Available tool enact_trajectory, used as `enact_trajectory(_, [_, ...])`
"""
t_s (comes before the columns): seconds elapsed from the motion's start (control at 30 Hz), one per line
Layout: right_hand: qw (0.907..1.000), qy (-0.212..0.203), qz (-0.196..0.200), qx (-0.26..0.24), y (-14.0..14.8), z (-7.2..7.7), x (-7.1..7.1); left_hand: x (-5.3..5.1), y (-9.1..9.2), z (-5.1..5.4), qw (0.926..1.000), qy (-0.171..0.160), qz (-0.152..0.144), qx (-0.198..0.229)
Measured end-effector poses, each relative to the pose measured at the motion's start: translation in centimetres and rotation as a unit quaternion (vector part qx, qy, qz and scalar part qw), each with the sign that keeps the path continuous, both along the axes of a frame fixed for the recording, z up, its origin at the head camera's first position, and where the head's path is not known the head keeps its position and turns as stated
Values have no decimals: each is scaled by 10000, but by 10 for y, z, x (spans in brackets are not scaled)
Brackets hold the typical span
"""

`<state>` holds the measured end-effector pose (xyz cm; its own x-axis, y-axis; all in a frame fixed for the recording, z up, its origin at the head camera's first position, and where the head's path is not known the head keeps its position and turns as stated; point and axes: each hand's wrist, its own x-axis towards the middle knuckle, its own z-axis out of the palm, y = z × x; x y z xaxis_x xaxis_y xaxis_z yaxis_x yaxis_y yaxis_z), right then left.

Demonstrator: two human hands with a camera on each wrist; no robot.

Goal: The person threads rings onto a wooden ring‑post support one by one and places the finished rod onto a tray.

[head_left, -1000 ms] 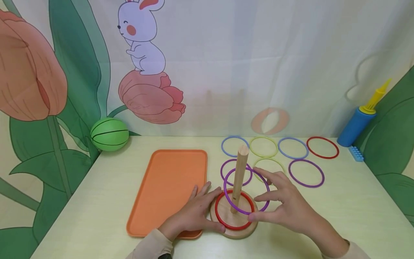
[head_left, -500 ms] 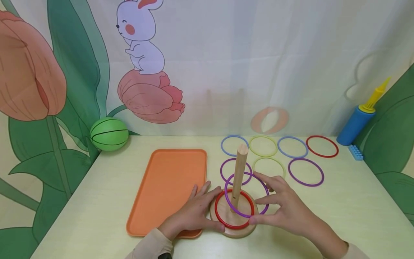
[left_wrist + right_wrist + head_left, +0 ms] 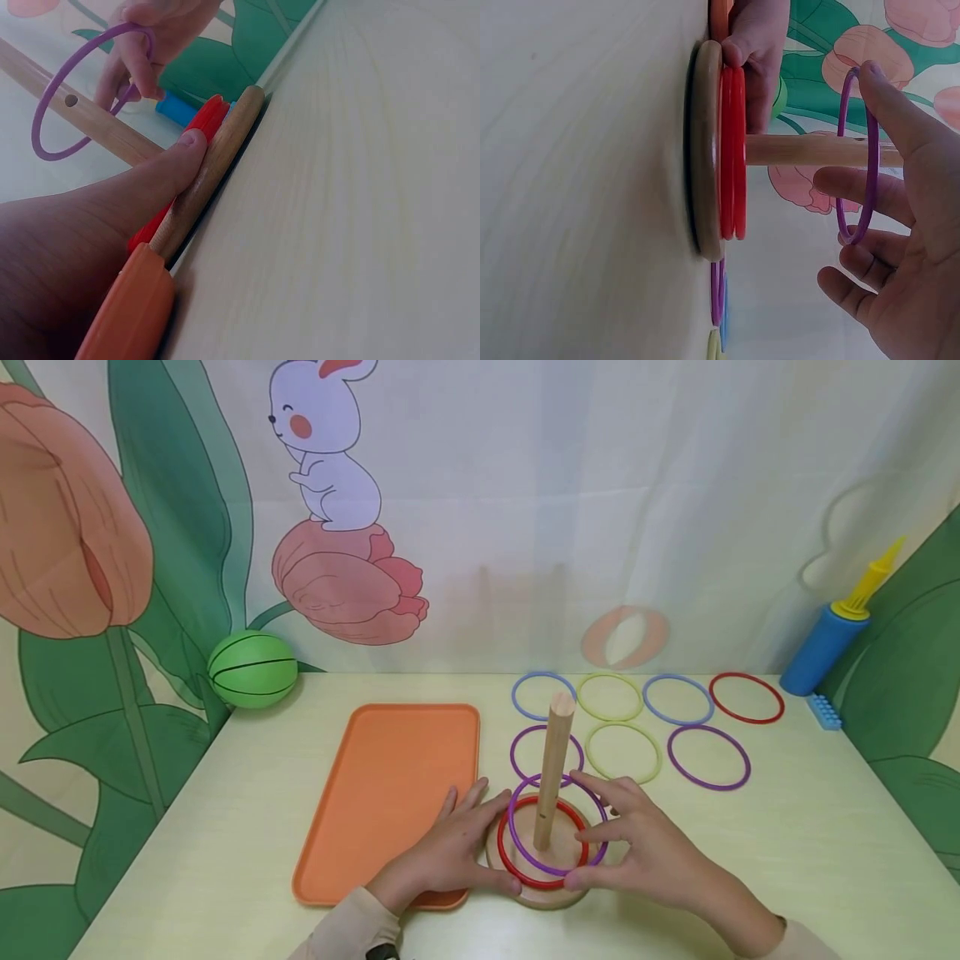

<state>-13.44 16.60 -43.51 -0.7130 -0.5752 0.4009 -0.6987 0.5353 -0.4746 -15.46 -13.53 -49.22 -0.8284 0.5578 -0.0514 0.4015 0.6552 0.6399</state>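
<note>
A wooden peg rises from a round wooden base. Red rings lie stacked at the foot of the peg, against the base. My left hand rests at the base's left side, its thumb on the red rings. A purple ring encircles the peg above the red ones, held off them. My right hand pinches that purple ring at its right side; in the right wrist view the thumb and fingers of the hand span its rim.
An orange tray lies left of the base, partly under my left hand. Behind the peg are several rings, including purple, yellow, blue and red. A green ball and a blue pump stand at the back corners.
My right hand and the purple ring have moved left and lower around the peg. The left hand has stayed at the base.
</note>
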Motion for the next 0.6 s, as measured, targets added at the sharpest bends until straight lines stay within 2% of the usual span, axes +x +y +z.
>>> enact_trajectory(0.27, [9992, -396, 71, 56, -5, -8, -1, 0, 0, -1, 9999, 147, -59, -16])
enact_trajectory(0.6, [9985, -476, 235, 153, -11, -18, -4, 0, -1, -2, 9996, 243, -109, 56])
